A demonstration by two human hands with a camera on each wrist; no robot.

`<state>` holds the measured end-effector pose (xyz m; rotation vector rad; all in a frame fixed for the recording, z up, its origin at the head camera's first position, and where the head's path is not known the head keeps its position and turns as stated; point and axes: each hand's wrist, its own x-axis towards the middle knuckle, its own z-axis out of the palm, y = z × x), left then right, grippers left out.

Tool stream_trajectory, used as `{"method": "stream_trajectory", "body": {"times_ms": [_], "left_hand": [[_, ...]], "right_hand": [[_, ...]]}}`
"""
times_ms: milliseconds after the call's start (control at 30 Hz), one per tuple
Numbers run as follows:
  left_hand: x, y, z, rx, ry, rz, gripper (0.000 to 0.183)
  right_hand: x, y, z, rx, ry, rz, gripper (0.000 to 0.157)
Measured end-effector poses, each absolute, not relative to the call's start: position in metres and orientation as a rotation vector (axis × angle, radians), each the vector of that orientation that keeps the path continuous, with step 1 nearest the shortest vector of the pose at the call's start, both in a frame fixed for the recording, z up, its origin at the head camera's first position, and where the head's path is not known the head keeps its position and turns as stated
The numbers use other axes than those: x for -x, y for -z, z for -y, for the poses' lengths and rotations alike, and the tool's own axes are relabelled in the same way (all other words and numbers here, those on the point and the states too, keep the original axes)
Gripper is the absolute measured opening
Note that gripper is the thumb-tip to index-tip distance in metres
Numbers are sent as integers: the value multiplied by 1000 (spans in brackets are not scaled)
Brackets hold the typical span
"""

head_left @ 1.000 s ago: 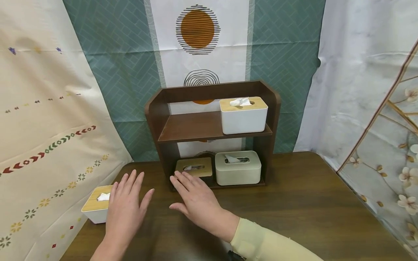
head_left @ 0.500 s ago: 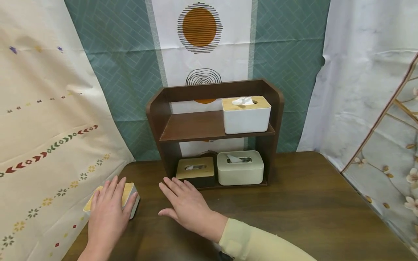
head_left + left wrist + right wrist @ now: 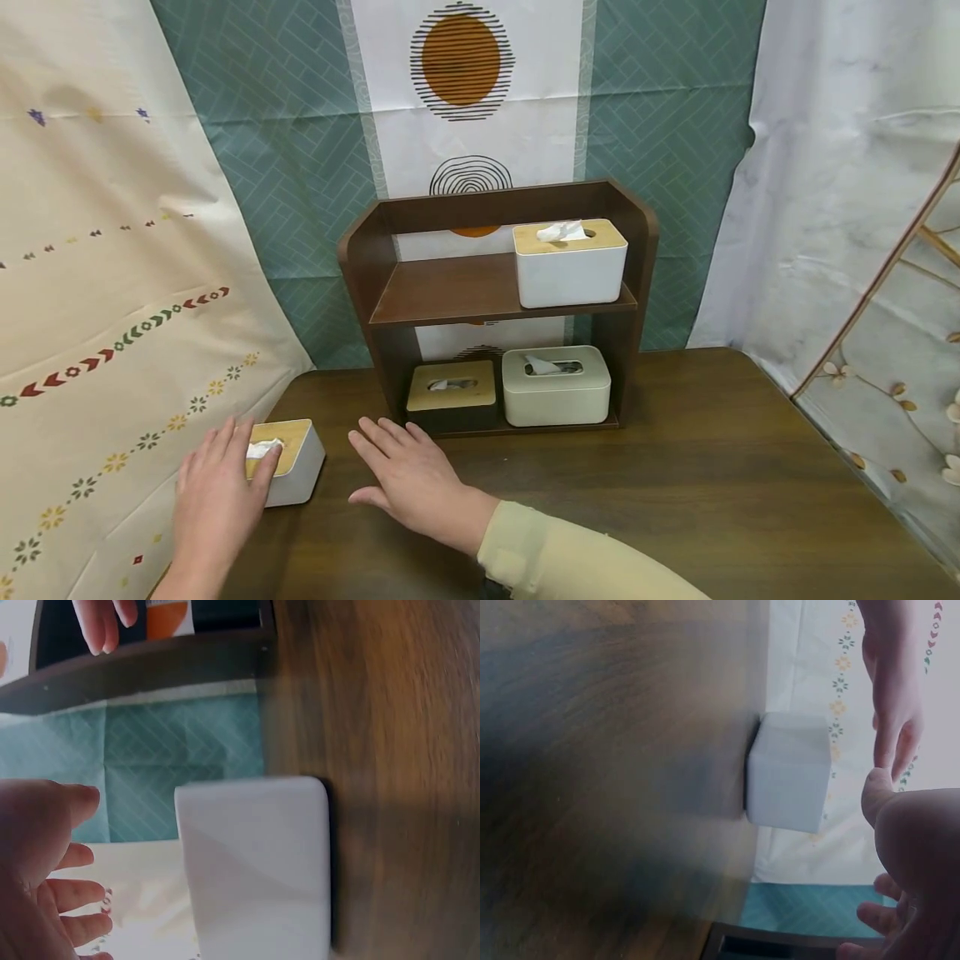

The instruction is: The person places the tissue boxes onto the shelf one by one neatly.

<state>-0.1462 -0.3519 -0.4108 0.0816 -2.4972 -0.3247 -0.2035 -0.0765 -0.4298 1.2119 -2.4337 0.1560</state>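
A white tissue box (image 3: 299, 475) with a light wooden lid and a tissue poking out stands on the table at the left. My left hand (image 3: 217, 492) overlaps its left part in the head view, fingers extended. In the left wrist view a gap shows between that hand (image 3: 37, 862) and the box's white side (image 3: 255, 870). My right hand (image 3: 412, 479) hovers over the table in front of the shelf, fingers straight and holding nothing. The right wrist view has the white box (image 3: 787, 776) between the table and both hands.
A dark brown two-tier shelf (image 3: 457, 287) stands at the back. Its upper level bears a white tissue box (image 3: 572, 275) with a wooden lid; below sit a black, wooden-lidded one (image 3: 453, 408) and a cream one (image 3: 557, 400). A patterned cloth (image 3: 112, 292) hangs along the table's left side.
My left hand has moved left across the tissue box, uncovering its right side and tissue. The right hand has drifted left, away from the shelf's lower boxes. The boxes keep their places.
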Motion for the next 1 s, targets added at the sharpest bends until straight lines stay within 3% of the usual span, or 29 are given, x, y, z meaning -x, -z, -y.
{"method": "stream_trajectory", "body": {"times_ms": [1000], "left_hand": [[152,426,407,-213,322,2579,54]], "right_hand": [[198,444,132,-1304,-45,2526,78]]}}
